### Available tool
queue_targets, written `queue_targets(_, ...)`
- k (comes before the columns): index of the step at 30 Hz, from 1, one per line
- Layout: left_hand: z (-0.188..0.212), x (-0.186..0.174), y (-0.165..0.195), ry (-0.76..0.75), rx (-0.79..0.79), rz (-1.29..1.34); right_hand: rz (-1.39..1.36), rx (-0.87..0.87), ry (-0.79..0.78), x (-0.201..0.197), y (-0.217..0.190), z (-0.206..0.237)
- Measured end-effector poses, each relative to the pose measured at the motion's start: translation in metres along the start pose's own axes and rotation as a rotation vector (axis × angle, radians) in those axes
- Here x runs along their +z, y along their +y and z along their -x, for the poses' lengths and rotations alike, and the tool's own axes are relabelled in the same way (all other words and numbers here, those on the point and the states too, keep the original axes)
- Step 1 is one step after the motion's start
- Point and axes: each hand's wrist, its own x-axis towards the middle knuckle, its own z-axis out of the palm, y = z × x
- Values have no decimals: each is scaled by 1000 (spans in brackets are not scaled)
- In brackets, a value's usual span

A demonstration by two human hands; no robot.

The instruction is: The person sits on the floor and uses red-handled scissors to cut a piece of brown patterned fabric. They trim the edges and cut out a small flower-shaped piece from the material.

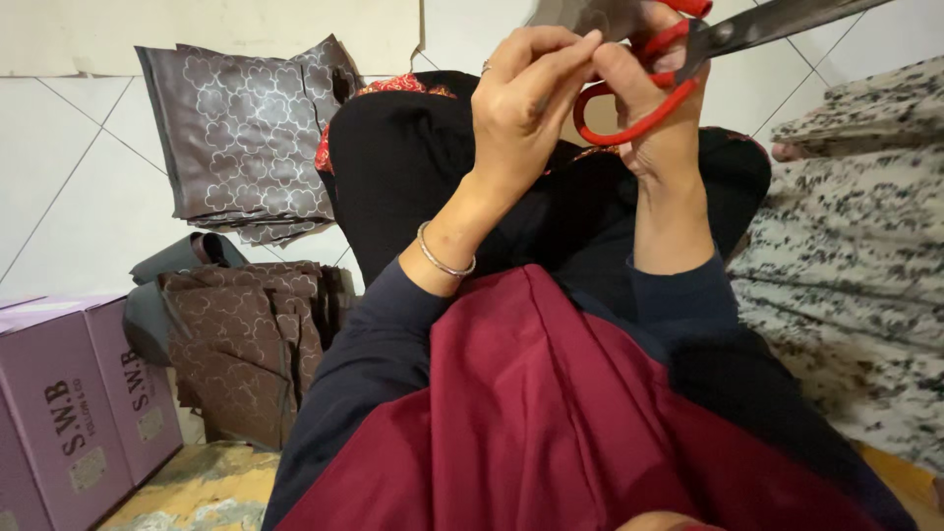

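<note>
Centrally, at the top of the view, your right hand [657, 118] grips the red-handled scissors [678, 69], fingers through the loops, dark blades pointing right of the handles. Just left of the scissors, your left hand [526, 103] pinches closed on a thin grey piece [580, 15] at the frame's edge. Far left of the scissors lie stacks of brown patterned sheets [246, 128], with purple boxes [74, 403] below them.
</note>
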Motion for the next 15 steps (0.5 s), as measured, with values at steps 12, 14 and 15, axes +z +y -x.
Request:
queue_targets(12, -11, 1, -16, -74, -395, 700, 315, -152, 79, 1, -6, -20)
queue_targets(14, -13, -1, -22, -117, -448, 740, 579, -313, -19, -2, -2, -23)
queue_targets(15, -15, 0, -26, -127, -475, 753, 623, -348, -93, -3, -4, -23)
